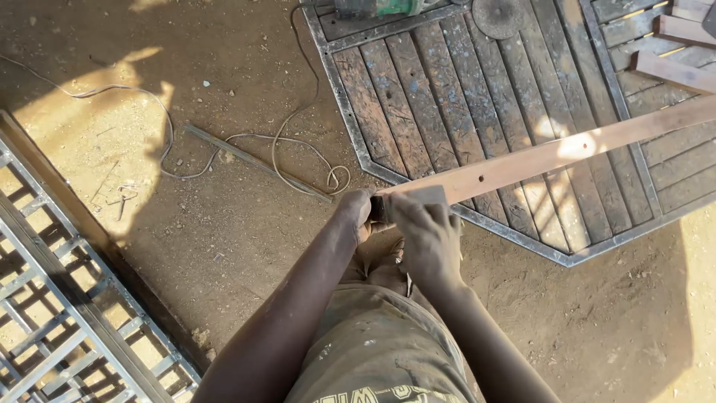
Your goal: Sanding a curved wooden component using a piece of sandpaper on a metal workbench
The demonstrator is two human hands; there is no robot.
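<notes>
Gripping the near end of a long pale wooden plank (552, 155), my right hand (426, 231) closes over it; my left hand (358, 211) clasps something dark, mostly hidden. Plank's far end is cut off above the metal-framed slatted panel (447, 89).

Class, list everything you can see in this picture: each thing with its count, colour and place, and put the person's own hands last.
wooden strip: one, pale orange-brown, slanting from centre to right edge
slatted panel: one, weathered brown slats in a grey metal frame, upper right on the ground
loose wood pieces: a few, pale, top right
cable: one, pale, looping over the dirt
metal bar: one, grey, on the dirt
metal grille: one, grey, lower left
power tool: one, green and grey, top edge
hands: left hand, right hand, both gripping the strip's near end
</notes>
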